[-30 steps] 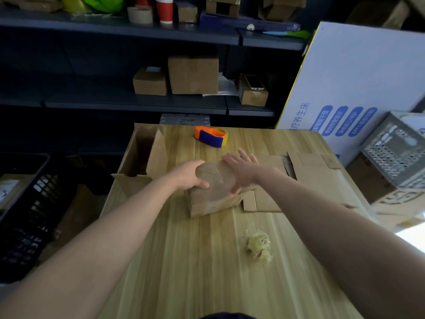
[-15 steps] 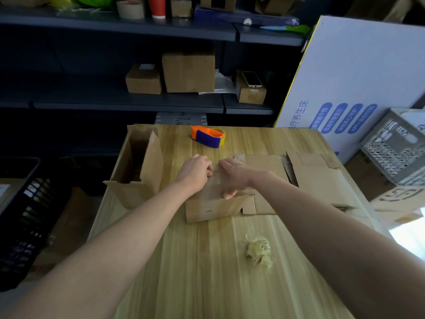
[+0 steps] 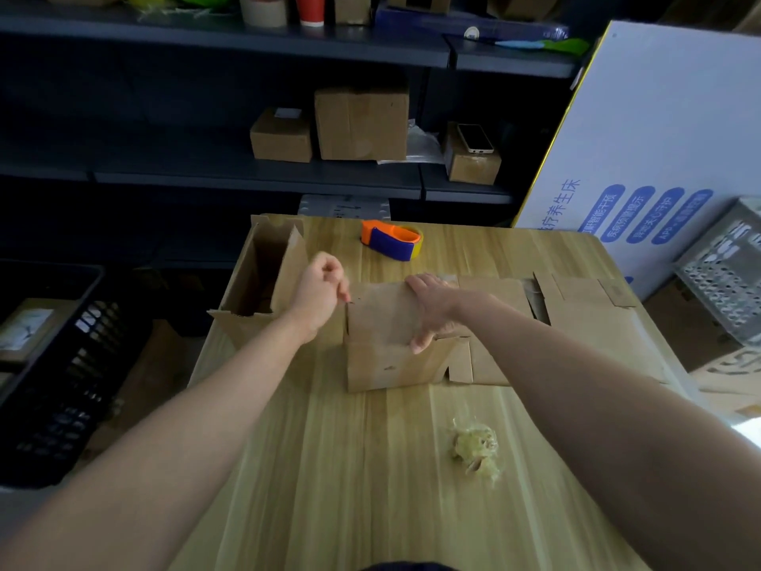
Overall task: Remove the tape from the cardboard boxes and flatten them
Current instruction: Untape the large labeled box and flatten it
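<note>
Head view: wooden table (image 3: 370, 488) backed by dark shelving (image 3: 206, 175); box (image 3: 383, 323) gripped by right hand (image 3: 432, 307); left hand (image 3: 319, 294) curled, contents unclear.

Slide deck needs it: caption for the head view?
Right hand steadies a cardboard box while left hand picks at its edge.

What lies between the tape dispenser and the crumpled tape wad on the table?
In the head view, the cardboard box, held by the right hand.

Near half of table (image 3: 350, 488) open wood, only tape wad (image 3: 475, 447) there. Far half crowded: upright open box (image 3: 263, 282) left, closed box (image 3: 387, 348) centre, flattened cardboard (image 3: 576, 323) right, tape dispenser (image 3: 391, 239) behind.
</note>
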`<state>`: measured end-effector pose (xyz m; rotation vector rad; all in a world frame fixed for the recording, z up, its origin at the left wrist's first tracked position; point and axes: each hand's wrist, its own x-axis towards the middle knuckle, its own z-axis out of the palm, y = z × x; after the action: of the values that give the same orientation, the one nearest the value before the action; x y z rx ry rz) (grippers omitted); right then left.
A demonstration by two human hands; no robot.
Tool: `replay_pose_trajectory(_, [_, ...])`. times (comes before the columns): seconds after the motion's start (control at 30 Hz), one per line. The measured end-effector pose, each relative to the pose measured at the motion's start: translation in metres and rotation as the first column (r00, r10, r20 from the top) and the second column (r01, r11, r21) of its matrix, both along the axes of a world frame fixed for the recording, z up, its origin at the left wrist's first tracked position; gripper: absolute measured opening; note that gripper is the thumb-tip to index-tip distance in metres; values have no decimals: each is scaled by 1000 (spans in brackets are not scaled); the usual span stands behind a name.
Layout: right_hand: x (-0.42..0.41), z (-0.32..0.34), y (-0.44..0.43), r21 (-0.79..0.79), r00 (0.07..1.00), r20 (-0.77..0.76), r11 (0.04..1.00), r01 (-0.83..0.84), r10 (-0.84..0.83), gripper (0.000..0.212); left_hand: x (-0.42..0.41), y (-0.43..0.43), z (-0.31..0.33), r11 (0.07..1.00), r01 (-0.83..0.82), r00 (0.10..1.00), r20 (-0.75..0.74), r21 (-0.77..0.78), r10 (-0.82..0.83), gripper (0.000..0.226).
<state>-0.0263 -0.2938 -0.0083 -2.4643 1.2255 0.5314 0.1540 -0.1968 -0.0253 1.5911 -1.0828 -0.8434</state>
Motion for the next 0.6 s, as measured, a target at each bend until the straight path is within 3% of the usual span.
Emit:
replay_pose_trajectory(0.07, [2,2,2,-8,1000,-16,1000,-4,4,124,17,8,-6,990,-126,989,-68,55,130,18])
replay_pose_trajectory(0.13, [4,3,4,-9,999,-33,1000,3,-3,124,24,14,-16,976,-150,986,-46,156,159,13])
replay_pose_trajectory(0.27, [3,7,11,-15,998,-69,1000,13,-14,126,19,22,-29,908,-47,997,73,417,18,16])
replay_pose_trajectory(0.3, [2,7,12,-17,997,-76,1000,12,-14,126,18,23,-31,873,-12,1000,30,488,-3,20])
replay_pose_trajectory(0.4, [2,8,17,-24,996,-90,1000,12,-14,128,18,28,-28,802,114,956,-283,586,71,26])
replay_pose_trajectory(0.5, [5,7,23,-30,995,-93,998,-47,44,133,21,33,-25,816,183,891,-444,548,99,24])
replay_pose_trajectory(0.6, [13,6,33,14,996,50,997,-71,70,139,21,32,-19,878,185,794,-593,442,132,29])
